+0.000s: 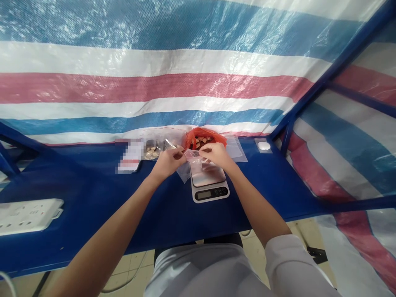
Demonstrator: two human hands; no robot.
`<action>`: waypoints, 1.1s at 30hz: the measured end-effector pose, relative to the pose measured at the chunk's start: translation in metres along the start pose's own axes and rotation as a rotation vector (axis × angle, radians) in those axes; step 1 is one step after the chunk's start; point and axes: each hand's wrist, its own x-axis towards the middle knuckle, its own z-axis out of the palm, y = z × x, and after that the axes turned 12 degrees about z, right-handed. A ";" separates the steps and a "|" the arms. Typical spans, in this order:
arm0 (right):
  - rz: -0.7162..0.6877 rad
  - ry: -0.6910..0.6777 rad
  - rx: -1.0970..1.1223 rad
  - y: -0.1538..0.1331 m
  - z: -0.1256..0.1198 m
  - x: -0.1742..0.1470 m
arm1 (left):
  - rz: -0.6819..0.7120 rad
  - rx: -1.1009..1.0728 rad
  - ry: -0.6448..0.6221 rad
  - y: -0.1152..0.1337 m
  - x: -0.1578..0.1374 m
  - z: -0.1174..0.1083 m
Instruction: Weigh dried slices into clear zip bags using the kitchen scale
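My left hand point(169, 162) pinches one side of a small clear zip-lock bag point(194, 154), and my right hand point(215, 155) pinches the other side near its top edge. The bag hangs over a white kitchen scale point(210, 193) with a metal plate and a dark display. What is inside the bag is hard to make out. Just behind my hands sits a red plastic bag point(220, 138), its mouth open on brown, sliced-looking pieces point(201, 142). Left of it lies a clear bag of pale pieces point(151, 153).
A phone-like item point(131, 159), partly blurred, lies left of the bags. Flat clear bags point(238, 149) are at the right, and a white round object point(264, 146) lies beyond. A power strip point(29, 215) occupies the left of the blue table point(102, 198). Striped sheeting point(161, 88) hangs behind.
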 end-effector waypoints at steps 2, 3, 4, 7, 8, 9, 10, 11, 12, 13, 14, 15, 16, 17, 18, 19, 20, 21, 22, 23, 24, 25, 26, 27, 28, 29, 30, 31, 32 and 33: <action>-0.005 0.025 -0.007 0.002 -0.003 0.000 | 0.047 0.115 0.022 -0.001 -0.002 -0.002; -0.010 0.033 -0.010 0.004 -0.003 0.000 | 0.069 0.146 0.020 0.000 -0.002 -0.001; -0.014 0.037 -0.009 0.005 -0.003 0.000 | 0.093 0.164 0.019 0.000 -0.003 0.000; -0.010 0.043 0.005 0.006 0.001 0.001 | 0.185 0.183 0.048 0.005 -0.007 0.007; -0.008 0.040 0.017 0.005 0.002 0.001 | 0.214 0.182 0.060 0.007 -0.008 0.011; -0.008 0.035 0.031 0.005 0.003 0.001 | 0.233 0.177 0.064 0.008 -0.010 0.014; -0.012 0.030 0.046 0.004 0.004 0.000 | 0.240 0.165 0.056 0.009 -0.011 0.018; -0.019 0.023 0.059 0.003 0.004 0.000 | 0.239 0.147 0.041 0.009 -0.013 0.021; -0.028 0.018 0.068 0.002 0.004 -0.001 | 0.233 0.127 0.017 0.008 -0.014 0.024; -0.036 0.016 0.074 0.001 0.003 -0.002 | 0.230 0.108 -0.006 0.006 -0.015 0.028; -0.041 0.014 0.078 0.000 0.003 -0.002 | 0.231 0.093 -0.027 0.005 -0.015 0.031; -0.042 0.011 0.083 -0.001 0.002 -0.003 | 0.236 0.083 -0.042 0.003 -0.015 0.034; -0.040 0.005 0.090 -0.002 0.001 -0.004 | 0.242 0.079 -0.048 0.001 -0.014 0.036; -0.038 -0.003 0.095 -0.003 0.001 -0.005 | 0.244 0.080 -0.049 0.000 -0.014 0.039; -0.039 -0.010 0.100 -0.004 0.000 -0.005 | 0.240 0.084 -0.042 -0.002 -0.013 0.042; -0.041 -0.016 0.101 -0.004 -0.001 -0.006 | 0.230 0.091 -0.025 -0.003 -0.013 0.045; -0.046 -0.019 0.101 -0.005 -0.001 -0.006 | 0.219 0.098 -0.004 -0.004 -0.013 0.047; -0.048 -0.020 0.102 -0.005 -0.001 -0.006 | 0.208 0.105 0.021 -0.004 -0.013 0.049; -0.045 -0.019 0.107 -0.004 -0.001 -0.007 | 0.200 0.111 0.044 -0.005 -0.013 0.051; -0.036 -0.019 0.118 -0.004 -0.002 -0.007 | 0.196 0.118 0.065 -0.006 -0.013 0.052; -0.022 -0.020 0.131 -0.003 -0.002 -0.008 | 0.197 0.124 0.083 -0.006 -0.014 0.053; -0.004 -0.023 0.145 -0.003 -0.003 -0.008 | 0.200 0.127 0.095 -0.007 -0.014 0.053; 0.013 -0.025 0.156 -0.002 -0.003 -0.008 | 0.203 0.129 0.098 -0.008 -0.014 0.052; 0.022 -0.025 0.157 -0.001 -0.005 -0.009 | 0.205 0.130 0.098 -0.009 -0.015 0.051; 0.022 -0.022 0.146 0.000 -0.006 -0.009 | 0.205 0.132 0.093 -0.009 -0.015 0.050; 0.014 -0.012 0.123 0.000 -0.008 -0.009 | 0.200 0.137 0.084 -0.010 -0.015 0.048; 0.002 0.002 0.089 0.001 -0.010 -0.010 | 0.194 0.142 0.073 -0.010 -0.015 0.047; -0.014 0.021 0.051 0.000 -0.013 -0.010 | 0.187 0.147 0.062 -0.011 -0.015 0.046; -0.031 0.042 0.015 -0.001 -0.015 -0.011 | 0.183 0.150 0.053 -0.011 -0.015 0.045; -0.048 0.062 -0.013 -0.002 -0.017 -0.012 | 0.183 0.149 0.045 -0.011 -0.015 0.044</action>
